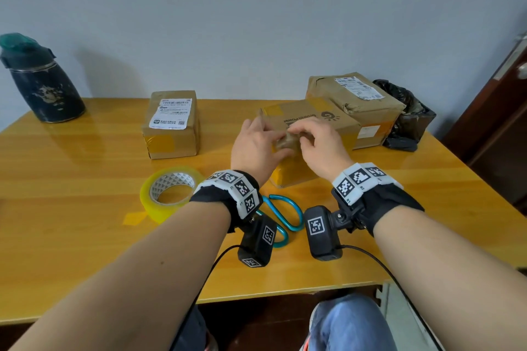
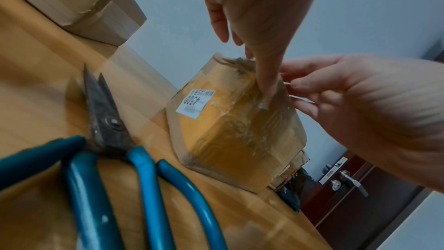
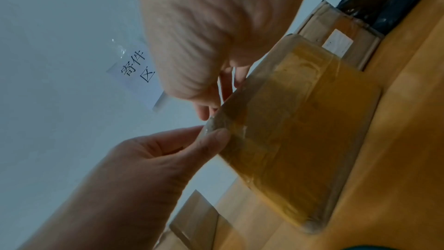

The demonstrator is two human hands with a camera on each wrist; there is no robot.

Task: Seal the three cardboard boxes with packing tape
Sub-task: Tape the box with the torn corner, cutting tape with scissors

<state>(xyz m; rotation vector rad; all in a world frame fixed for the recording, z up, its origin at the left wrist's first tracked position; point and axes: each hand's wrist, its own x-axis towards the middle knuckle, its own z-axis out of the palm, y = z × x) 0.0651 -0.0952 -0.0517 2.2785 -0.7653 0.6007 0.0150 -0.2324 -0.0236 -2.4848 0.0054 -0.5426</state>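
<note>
Three cardboard boxes stand on the wooden table (image 1: 85,179): a small labelled box (image 1: 171,122) on the left, a middle box (image 1: 310,120) wrapped in yellowish tape, and a bigger box (image 1: 356,102) behind it on the right. Both hands meet at the middle box's near top edge. My left hand (image 1: 268,137) pinches a crumpled tape strip (image 1: 288,142) there, its thumb (image 2: 265,86) pressing the strip against the box (image 2: 228,130). My right hand (image 1: 302,134) pinches the same strip from the right, fingers curled (image 2: 298,88). The tape roll (image 1: 168,191) lies at the near left.
Blue-handled scissors (image 1: 282,216) lie shut on the table under my wrists. A dark flask (image 1: 42,85) stands at the far left. A black bag (image 1: 407,114) sits behind the right box. A dark door (image 1: 499,137) is on the right, past the table's edge.
</note>
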